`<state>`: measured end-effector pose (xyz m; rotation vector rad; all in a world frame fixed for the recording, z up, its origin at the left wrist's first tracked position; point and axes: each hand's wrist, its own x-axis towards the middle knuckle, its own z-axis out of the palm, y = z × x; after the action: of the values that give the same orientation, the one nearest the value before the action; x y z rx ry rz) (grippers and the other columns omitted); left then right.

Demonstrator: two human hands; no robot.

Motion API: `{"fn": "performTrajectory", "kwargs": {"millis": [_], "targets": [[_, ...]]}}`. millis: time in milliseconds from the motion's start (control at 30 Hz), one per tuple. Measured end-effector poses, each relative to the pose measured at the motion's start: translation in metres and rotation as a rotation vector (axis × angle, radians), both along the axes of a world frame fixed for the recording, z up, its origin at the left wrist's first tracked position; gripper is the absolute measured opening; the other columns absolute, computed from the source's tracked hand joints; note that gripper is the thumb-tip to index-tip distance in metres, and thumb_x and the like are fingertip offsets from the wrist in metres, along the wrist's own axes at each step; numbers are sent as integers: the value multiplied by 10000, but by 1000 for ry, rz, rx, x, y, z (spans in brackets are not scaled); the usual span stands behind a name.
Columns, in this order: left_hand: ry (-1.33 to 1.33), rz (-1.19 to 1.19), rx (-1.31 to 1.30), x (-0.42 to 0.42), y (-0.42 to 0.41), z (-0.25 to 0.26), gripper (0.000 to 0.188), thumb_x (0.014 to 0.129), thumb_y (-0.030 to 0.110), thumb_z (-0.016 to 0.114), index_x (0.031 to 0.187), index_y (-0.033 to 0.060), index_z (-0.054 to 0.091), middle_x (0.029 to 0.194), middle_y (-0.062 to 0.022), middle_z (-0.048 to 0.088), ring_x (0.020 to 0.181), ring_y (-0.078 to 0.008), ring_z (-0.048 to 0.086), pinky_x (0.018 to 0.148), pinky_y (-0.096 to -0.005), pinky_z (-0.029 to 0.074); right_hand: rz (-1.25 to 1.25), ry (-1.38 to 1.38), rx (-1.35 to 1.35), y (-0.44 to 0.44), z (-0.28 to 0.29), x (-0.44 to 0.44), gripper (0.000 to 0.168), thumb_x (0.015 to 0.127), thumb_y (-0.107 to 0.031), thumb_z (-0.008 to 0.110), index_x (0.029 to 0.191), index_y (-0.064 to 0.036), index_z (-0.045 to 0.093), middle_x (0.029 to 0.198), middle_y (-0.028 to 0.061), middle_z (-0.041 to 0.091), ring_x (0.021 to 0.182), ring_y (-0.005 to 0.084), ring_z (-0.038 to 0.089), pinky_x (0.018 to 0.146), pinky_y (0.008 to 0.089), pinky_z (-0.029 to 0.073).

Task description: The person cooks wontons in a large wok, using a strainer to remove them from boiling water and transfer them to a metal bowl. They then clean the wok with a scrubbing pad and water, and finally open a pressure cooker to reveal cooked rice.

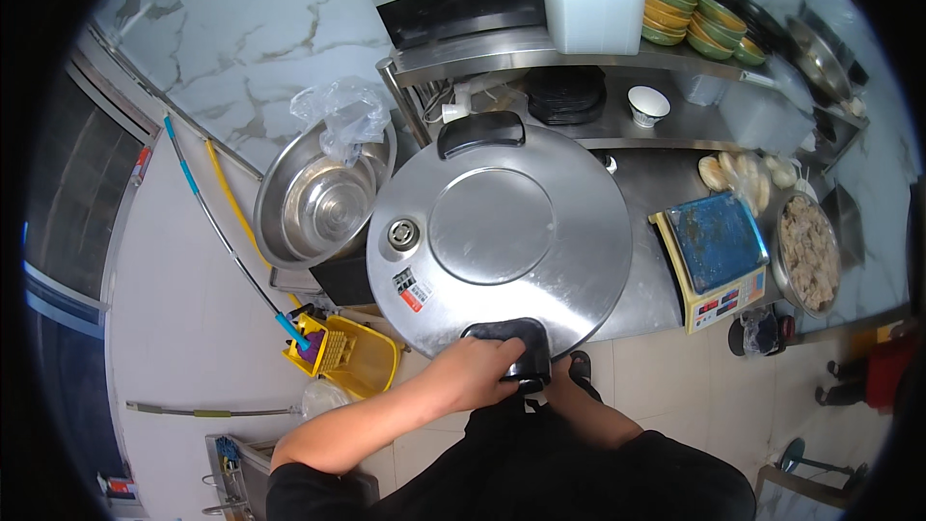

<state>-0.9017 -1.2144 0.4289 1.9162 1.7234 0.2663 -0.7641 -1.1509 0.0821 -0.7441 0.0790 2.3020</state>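
A large metal pressure cooker lid [492, 228] fills the middle of the view, with a pressure valve [403, 234] and a printed sticker on its left part. Black plastic handles stick out at its far and near edges. My left hand [486, 369] is wrapped over the near handle [532, 344], thumb and fingers on its left side. Just right of that handle, low under the rim, is my right hand [558, 382]; its fingers are hidden behind the handle, so its grip does not show. The pot body below the lid is hidden.
Left of the lid, a steel basin [329, 210] holds a clear plastic bag. A yellow mop bucket [362, 358] stands on the floor. To the right are a blue-topped weighing scale [716, 242] and a bowl of pale food pieces [809, 253]. Steel shelves [499, 54] carry stacked bowls.
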Motion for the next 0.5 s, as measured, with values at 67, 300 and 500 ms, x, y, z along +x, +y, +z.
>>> {"fn": "performTrajectory", "kwargs": {"millis": [67,300,500], "targets": [[-32,50,19,15,5,1,368,739,215,737,1016,50,560,805,-166,656,759,-385,650,654,-454,536,-12,-19,35,8,2,17,437,1008,-383,333,1199,-66,566,1155,103,623,1062,292,603,920,444,496],[-107,247,20,89,38,12,358,717,175,746,1003,30,586,697,-140,636,635,-326,660,581,-407,539,-12,-26,49,54,28,75,447,997,-395,363,1193,-46,564,1097,105,616,1021,282,608,866,435,518],[-199,337,22,131,81,41,366,702,150,756,998,1,600,661,-145,636,596,-275,666,568,-357,535,121,55,-141,103,59,126,547,999,-456,348,1305,-32,510,1236,134,586,1134,314,566,978,462,464]]}}
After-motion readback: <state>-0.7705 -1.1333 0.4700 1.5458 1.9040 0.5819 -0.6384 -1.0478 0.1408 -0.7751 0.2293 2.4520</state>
